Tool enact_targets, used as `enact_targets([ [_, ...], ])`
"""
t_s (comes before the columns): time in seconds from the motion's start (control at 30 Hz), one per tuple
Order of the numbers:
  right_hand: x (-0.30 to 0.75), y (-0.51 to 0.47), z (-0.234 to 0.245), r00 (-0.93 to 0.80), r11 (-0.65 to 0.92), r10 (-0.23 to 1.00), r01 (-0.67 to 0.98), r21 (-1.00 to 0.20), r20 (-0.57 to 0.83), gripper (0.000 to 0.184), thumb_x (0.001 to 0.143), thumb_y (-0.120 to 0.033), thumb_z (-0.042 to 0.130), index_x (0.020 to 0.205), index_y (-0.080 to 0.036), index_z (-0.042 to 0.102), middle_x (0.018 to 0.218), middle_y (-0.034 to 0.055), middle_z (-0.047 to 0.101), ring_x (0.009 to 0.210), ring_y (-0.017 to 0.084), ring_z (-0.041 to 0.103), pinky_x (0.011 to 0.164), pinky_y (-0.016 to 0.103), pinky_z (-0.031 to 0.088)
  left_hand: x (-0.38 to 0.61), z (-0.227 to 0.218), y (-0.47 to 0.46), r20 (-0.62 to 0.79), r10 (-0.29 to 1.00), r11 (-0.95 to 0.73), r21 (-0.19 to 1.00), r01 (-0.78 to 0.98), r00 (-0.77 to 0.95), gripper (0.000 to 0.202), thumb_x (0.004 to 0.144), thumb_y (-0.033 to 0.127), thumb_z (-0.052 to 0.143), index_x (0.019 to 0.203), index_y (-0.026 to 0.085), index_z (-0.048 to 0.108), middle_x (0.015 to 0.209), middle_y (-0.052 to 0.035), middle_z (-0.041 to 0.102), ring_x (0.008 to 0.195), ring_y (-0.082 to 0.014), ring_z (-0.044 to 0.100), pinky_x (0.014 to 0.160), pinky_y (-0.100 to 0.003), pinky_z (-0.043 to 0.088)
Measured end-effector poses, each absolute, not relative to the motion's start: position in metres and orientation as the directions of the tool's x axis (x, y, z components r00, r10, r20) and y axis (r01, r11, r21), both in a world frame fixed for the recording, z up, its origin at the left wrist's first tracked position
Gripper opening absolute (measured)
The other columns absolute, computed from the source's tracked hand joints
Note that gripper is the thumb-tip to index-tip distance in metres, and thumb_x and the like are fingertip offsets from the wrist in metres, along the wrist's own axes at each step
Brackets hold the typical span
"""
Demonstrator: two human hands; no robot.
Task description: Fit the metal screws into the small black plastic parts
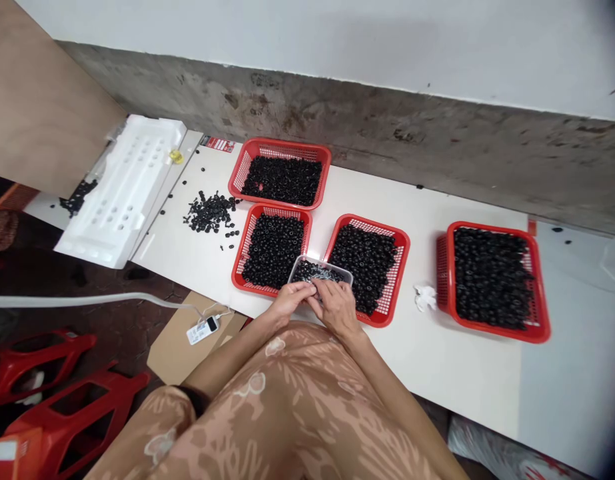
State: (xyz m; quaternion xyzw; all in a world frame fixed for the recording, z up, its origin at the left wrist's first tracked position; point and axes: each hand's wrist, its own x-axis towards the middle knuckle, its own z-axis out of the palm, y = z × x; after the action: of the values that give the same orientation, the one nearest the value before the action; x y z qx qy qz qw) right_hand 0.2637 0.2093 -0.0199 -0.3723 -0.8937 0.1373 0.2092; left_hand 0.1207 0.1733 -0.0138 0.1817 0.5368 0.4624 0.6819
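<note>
My left hand (292,298) and my right hand (334,307) meet over the near edge of a small clear plastic box (348,275) holding small dark parts. The fingers of both hands are pinched together at the fingertips; whatever sits between them is too small to make out. Just behind my left hand stands a red basket (238,272) full of black ring-shaped parts (274,247). To the right of the box, a second red basket (403,267) holds similar black parts (364,257).
Another red basket (237,170) stands at the back, and one (542,300) far right. Loose black pieces (212,212) lie left on the white table (467,373). A foam tray (120,190), crumpled white tissue (426,298), a white device (202,331) and red stools (77,413) are around.
</note>
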Motion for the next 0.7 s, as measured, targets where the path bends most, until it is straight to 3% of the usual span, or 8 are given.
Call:
enact_targets([
  [0.2,0.266,0.209,-0.026,-0.618,0.684,0.725,0.598,-0.417,0.304,0.031,0.095,-0.034,0.048,0.113,-0.012,0.057,0.091,0.0101,0.066,0.083,0.02,0.058,0.082,0.035,0.033,0.116,-0.016,0.169,-0.598,0.795,0.575,0.692,-0.436,0.099,0.035,0.068,0.044,0.074,0.08,0.012,0.07,0.075,-0.0041,0.065,0.069,-0.0122,0.052,0.067,-0.024,0.036],
  [0.47,0.267,0.21,-0.031,-0.658,0.736,0.671,0.534,-0.416,0.342,0.03,0.095,-0.03,0.047,0.115,-0.01,0.056,0.094,0.0125,0.066,0.085,0.021,0.059,0.081,0.035,0.037,0.116,-0.014,0.167,-0.533,0.846,0.513,0.798,-0.316,0.026,0.034,0.068,0.045,0.072,0.075,0.012,0.07,0.069,-0.0023,0.062,0.065,-0.0117,0.047,0.067,-0.024,0.033],
  [0.7,0.268,0.21,-0.033,-0.653,0.747,0.661,0.519,-0.416,0.371,0.029,0.095,-0.031,0.046,0.113,-0.011,0.057,0.091,0.012,0.066,0.083,0.022,0.059,0.078,0.034,0.039,0.117,-0.019,0.165,-0.489,0.871,0.477,0.827,-0.298,0.038,0.034,0.072,0.045,0.07,0.076,0.011,0.07,0.073,-0.0036,0.064,0.071,-0.0142,0.052,0.075,-0.026,0.036],
])
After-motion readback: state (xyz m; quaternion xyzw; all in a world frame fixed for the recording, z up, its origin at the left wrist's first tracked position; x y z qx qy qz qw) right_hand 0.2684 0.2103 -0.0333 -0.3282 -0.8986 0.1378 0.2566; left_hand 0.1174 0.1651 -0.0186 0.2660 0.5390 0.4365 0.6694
